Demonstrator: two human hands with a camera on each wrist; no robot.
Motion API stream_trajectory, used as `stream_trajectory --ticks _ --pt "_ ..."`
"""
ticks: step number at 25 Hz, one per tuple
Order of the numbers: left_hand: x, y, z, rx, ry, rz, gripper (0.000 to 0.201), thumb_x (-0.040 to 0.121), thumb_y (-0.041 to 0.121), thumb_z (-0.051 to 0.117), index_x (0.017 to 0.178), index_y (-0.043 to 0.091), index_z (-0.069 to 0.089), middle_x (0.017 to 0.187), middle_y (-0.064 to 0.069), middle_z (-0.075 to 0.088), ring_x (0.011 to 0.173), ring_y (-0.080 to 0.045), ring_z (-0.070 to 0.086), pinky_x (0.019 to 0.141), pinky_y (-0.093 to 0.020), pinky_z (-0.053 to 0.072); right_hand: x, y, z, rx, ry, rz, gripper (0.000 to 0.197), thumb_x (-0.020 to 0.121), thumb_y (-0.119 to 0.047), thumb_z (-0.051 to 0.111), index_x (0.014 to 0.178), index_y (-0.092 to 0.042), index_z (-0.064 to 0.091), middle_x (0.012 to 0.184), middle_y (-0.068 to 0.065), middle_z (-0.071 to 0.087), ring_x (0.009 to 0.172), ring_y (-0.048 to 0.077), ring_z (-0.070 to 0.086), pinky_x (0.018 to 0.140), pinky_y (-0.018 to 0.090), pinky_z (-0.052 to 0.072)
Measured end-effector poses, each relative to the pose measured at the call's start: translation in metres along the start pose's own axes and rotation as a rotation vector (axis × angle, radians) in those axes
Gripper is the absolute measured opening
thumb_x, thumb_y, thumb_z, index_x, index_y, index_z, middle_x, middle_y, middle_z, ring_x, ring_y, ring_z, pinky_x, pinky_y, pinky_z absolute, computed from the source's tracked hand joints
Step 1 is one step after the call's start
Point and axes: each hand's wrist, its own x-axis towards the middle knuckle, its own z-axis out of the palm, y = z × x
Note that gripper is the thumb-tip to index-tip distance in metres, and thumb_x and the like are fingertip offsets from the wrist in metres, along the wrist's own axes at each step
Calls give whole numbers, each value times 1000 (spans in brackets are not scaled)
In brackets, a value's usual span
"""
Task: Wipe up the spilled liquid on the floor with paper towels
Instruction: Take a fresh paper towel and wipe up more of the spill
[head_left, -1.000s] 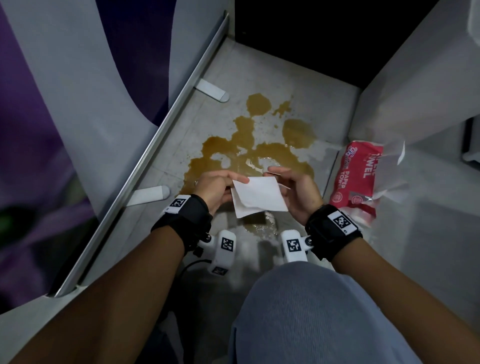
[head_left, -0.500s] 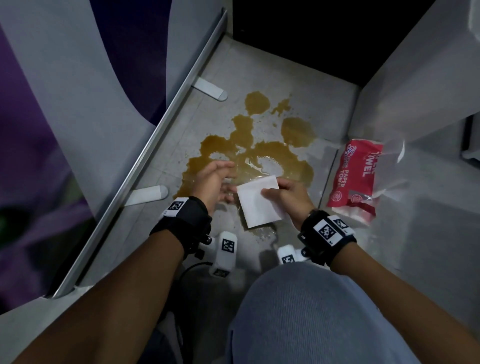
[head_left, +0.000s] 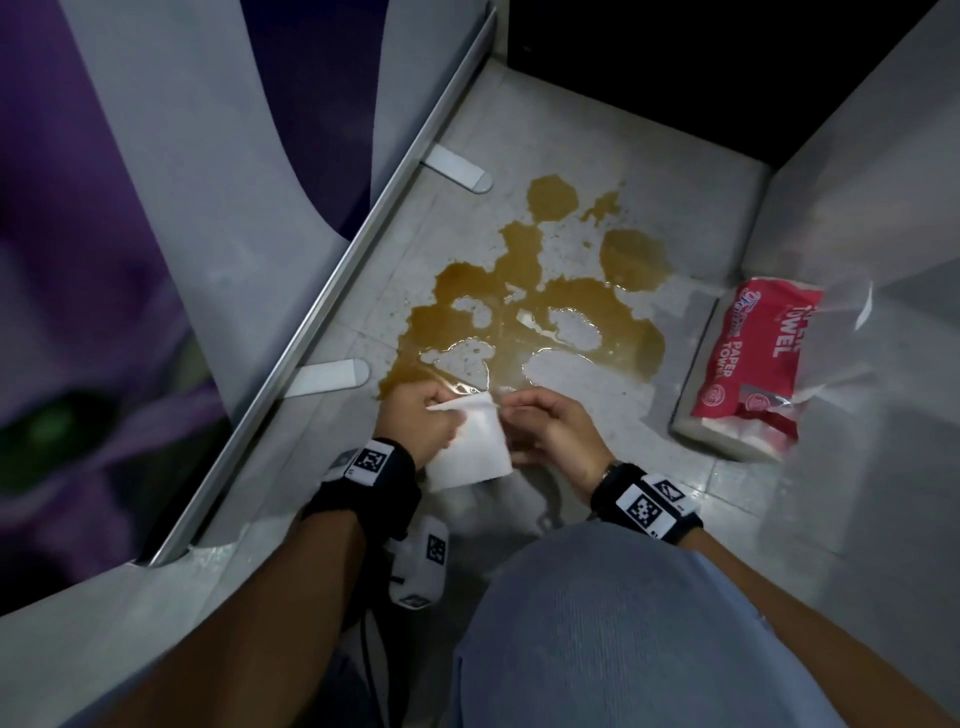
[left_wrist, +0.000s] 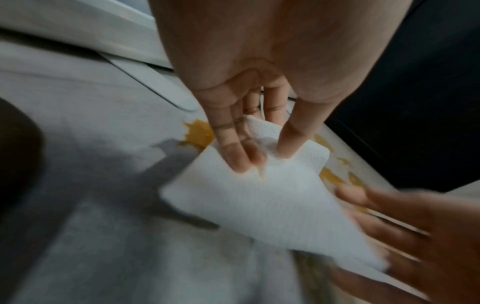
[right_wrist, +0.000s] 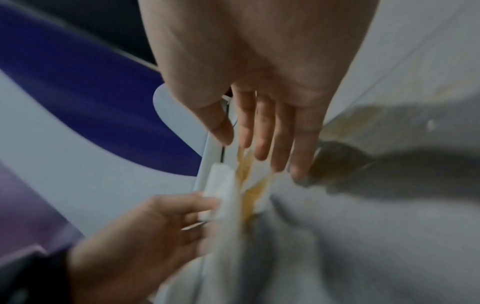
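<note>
A brown liquid spill (head_left: 519, 312) spreads over the pale floor in front of me. Just above its near edge hangs a folded white paper towel (head_left: 472, 447). My left hand (head_left: 415, 421) pinches the towel's upper corner; the left wrist view shows thumb and fingers (left_wrist: 249, 158) pressed into the towel (left_wrist: 259, 195). My right hand (head_left: 545, 431) is beside the towel's right edge. In the right wrist view its fingers (right_wrist: 259, 148) are nearly straight with nothing between them, and the towel (right_wrist: 223, 189) sits lower left in my left hand (right_wrist: 155, 222).
A red paper towel pack (head_left: 748, 358) lies torn open on the floor, right of the spill. A metal rail (head_left: 332, 312) with two white feet (head_left: 327, 376) borders the left. A grey wall (head_left: 857, 182) stands on the right. My knee (head_left: 623, 623) is below.
The towel passed from my right hand to my left. The left hand, which had let go half a second ago, now pinches the corner, and the right fingers have straightened.
</note>
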Motion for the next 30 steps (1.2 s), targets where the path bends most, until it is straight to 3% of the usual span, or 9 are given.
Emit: stream_trajectory --ticks 4,7,12,16,18,22,25,28,30 --pt "10 -26 -34 357 194 -19 14 79 17 64 66 13 60 72 -5 63 76 -29 58 69 -28 43 11 31 -62 -943 295 -500 21 90 -10 58 104 -19 71 106 0 69 102 20 60 91 35 48" --pt "21 -42 -45 459 253 27 12 80 8 59 73 15 66 99 -6 56 90 -28 55 79 -27 42 11 50 -98 -1258 358 -701 29 87 -13 58 113 -8 69 119 13 63 109 33 55 95 43 46" --pt "21 -67 -32 581 369 6 31 82 1 59 89 26 77 128 -9 46 118 -29 41 96 -32 40 15 76 -108 -1252 331 -771 38 91 -11 54 126 -2 62 134 19 54 120 38 52 102 49 43" --pt "9 -79 -10 382 677 -3 27 83 1 62 81 22 78 121 -3 43 111 -29 35 85 -28 39 13 88 -115 -1285 295 -797 44 94 -9 50 137 -2 55 144 20 48 131 40 45 110 53 36" --pt "10 -84 -3 284 660 -46 22 86 7 59 90 16 79 113 -6 45 109 -32 42 87 -27 40 13 88 -115 -1293 276 -782 47 94 -11 48 140 -2 53 146 21 46 134 40 44 111 55 34" --pt "15 -73 5 185 617 -27 35 87 29 55 97 5 77 105 -23 61 98 -40 57 87 -40 47 12 89 -114 -1297 279 -781 47 94 -13 47 139 -3 54 147 20 46 134 40 43 113 55 32" --pt "17 -71 8 139 646 -60 24 81 16 71 105 14 74 108 -15 69 104 -34 62 93 -40 51 13 90 -116 -1300 277 -781 48 94 -14 46 139 -3 54 147 21 46 135 40 44 114 56 31" --pt "16 -69 15 110 650 -107 47 82 4 66 126 21 62 122 -15 63 116 -34 57 98 -43 50 13 91 -116 -1294 282 -782 49 93 -15 45 139 -3 54 147 21 46 135 40 44 113 56 32" --pt "17 -67 22 44 629 -104 76 83 -1 63 148 30 37 140 -11 54 130 -32 49 108 -44 43 13 90 -116 -1294 275 -778 49 93 -16 44 139 -3 54 147 21 46 135 40 43 114 56 31"
